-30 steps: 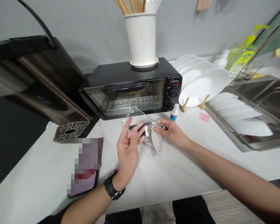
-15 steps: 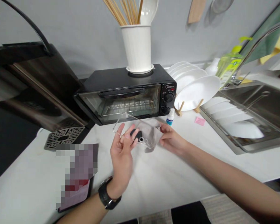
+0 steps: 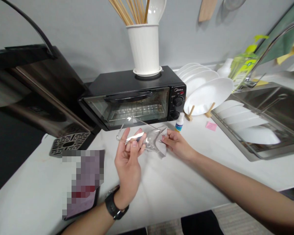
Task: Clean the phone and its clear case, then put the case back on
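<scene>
My left hand [image 3: 128, 163], with a black watch [image 3: 114, 202] on its wrist, holds a clear phone case [image 3: 150, 138] between thumb and fingers. The case is tilted above the counter in front of the toaster oven, with a bright reflection on it near my fingertips. A thin grey cloth [image 3: 161, 143] is pinched in my right hand [image 3: 178, 143] and lies against the right end of the case, covering that end. Just behind my right hand stands a small white spray bottle [image 3: 179, 122] with a blue label.
Behind the case sits a black toaster oven [image 3: 134, 80] bearing a white cup [image 3: 144, 49] of chopsticks. White plates [image 3: 209, 94] stand in a rack beside the sink [image 3: 250, 156]. At left are a dark appliance [image 3: 46, 88] and a blurred-out tablet-like device [image 3: 85, 186]. A pink note [image 3: 211, 126] lies right.
The cloth has moved onto the case's right end and bunched up there. The case has tilted, so the dark patch behind it is less visible and a bright reflection shows.
</scene>
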Demonstrator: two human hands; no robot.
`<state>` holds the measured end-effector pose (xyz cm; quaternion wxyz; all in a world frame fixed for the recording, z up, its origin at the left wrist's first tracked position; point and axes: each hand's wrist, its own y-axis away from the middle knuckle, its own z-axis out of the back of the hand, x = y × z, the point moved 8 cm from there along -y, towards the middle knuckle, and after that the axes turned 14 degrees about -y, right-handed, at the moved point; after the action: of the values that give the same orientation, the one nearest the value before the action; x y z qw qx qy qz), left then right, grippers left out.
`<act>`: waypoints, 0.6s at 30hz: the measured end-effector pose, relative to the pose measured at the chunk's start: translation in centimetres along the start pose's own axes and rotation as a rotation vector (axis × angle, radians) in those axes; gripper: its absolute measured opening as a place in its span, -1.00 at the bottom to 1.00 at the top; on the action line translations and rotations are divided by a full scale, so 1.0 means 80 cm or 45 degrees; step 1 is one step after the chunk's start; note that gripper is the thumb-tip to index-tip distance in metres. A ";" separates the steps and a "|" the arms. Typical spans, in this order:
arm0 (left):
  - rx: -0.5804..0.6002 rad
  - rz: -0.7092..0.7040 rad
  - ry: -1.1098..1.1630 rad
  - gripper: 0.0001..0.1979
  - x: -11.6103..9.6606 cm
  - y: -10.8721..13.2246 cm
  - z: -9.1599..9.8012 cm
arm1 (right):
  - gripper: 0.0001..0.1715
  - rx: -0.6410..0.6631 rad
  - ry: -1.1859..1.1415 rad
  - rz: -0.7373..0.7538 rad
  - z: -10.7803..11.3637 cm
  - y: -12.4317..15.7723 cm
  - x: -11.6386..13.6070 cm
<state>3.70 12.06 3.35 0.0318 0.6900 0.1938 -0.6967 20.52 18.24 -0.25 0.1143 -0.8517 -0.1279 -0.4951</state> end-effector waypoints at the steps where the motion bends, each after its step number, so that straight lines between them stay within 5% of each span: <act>1: 0.007 -0.010 -0.015 -0.48 -0.001 0.001 -0.001 | -0.39 -0.005 -0.003 0.004 0.001 0.000 0.001; 8: 0.057 -0.043 -0.064 -0.46 -0.008 0.006 -0.005 | -0.34 -0.143 0.511 0.111 0.010 0.009 0.020; 18: 0.090 0.039 -0.033 -0.40 -0.003 0.001 -0.008 | -0.70 -0.094 0.752 0.614 -0.002 0.018 0.061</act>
<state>4.31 12.15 3.60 0.0206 0.6845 0.1580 -0.7114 23.17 17.33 3.97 0.2286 -0.6816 0.1324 -0.6824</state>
